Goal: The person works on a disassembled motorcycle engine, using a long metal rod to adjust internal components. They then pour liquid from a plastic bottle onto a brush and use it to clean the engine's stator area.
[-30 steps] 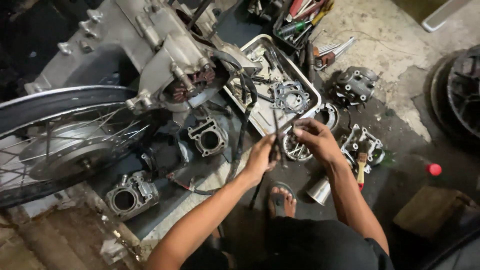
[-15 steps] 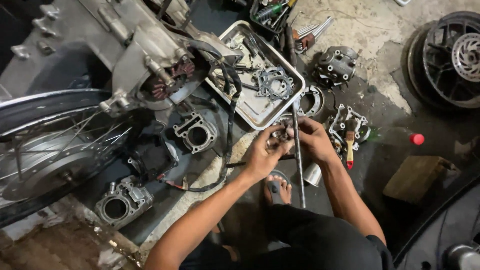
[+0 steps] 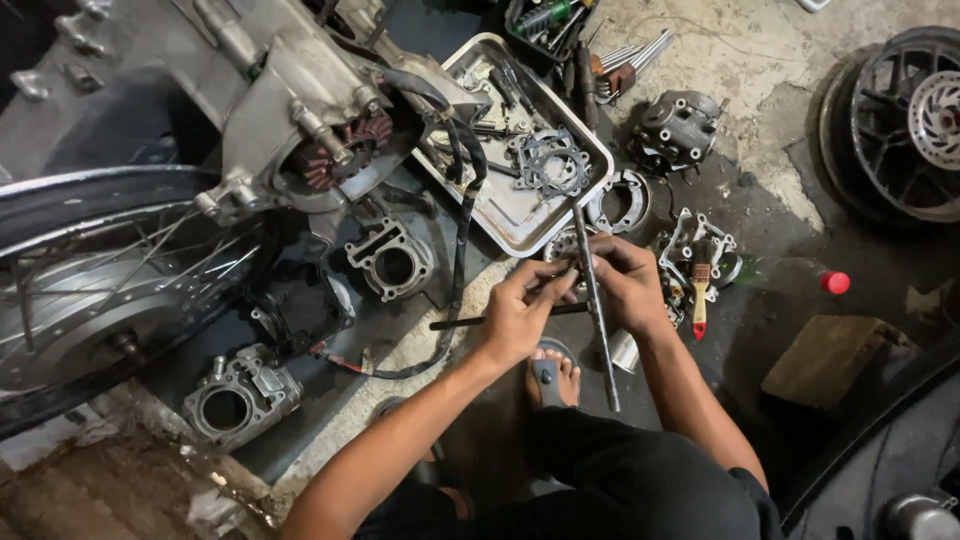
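Note:
My left hand [image 3: 520, 315] and my right hand [image 3: 628, 282] meet over the oily floor, both closed around a long thin metal rod [image 3: 597, 310] that runs from the tray's corner down toward my sandalled foot [image 3: 552, 370]. My left fingers pinch a small part against the rod near its upper half. A second dark rod [image 3: 470, 321] lies crosswise under my left hand. Just beyond my hands sits a metal tray [image 3: 510, 215] holding a gasket [image 3: 549, 160] and small parts.
A motorcycle engine case [image 3: 290, 90] and spoked wheel [image 3: 90, 290] fill the left. Cylinder blocks [image 3: 392, 262] [image 3: 238, 400] lie on the floor. A cylinder head [image 3: 682, 125], a brush [image 3: 700, 295], a red cap [image 3: 835, 283], a wooden block [image 3: 830, 360] and a cast wheel [image 3: 905, 120] are on the right.
The rod has swung from a short raised hold to nearly upright along my hands, its lower end now near my foot. Both hands moved slightly closer to me.

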